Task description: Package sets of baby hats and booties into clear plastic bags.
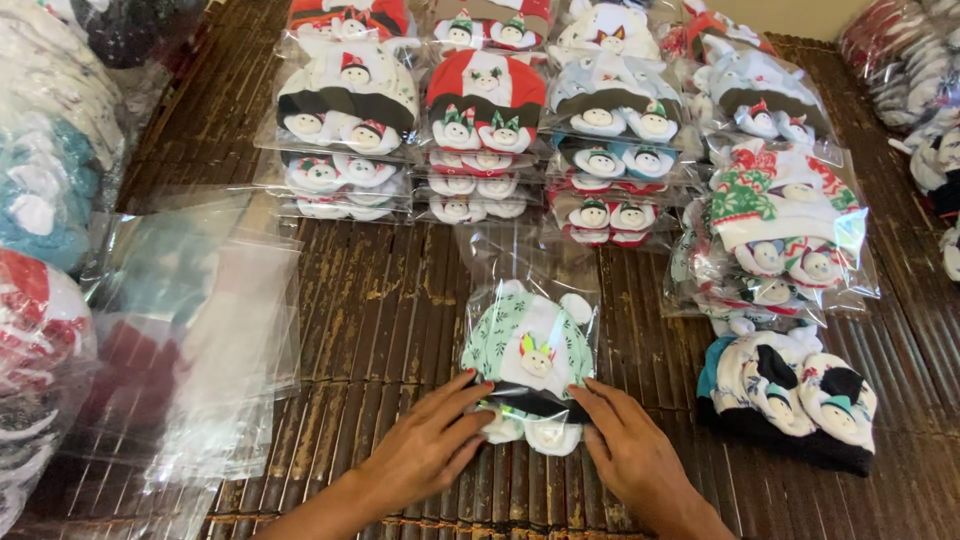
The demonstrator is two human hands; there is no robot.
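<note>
In the head view we are working a baby hat-and-mitten set, mint leaf print with a white front, into its clear plastic bag at the lower centre of the frame on the dark slatted mat; we judge this the bagging step, with the next move calling for an even push so the set sits flat and the mouth can be closed. Our left hand and right hand are pressing the bag's lower edge, each grip narrow with fingers flattened rather than curled round it, while the packed stacks are filling the upper frame and empty bags are lying at the left.
</note>
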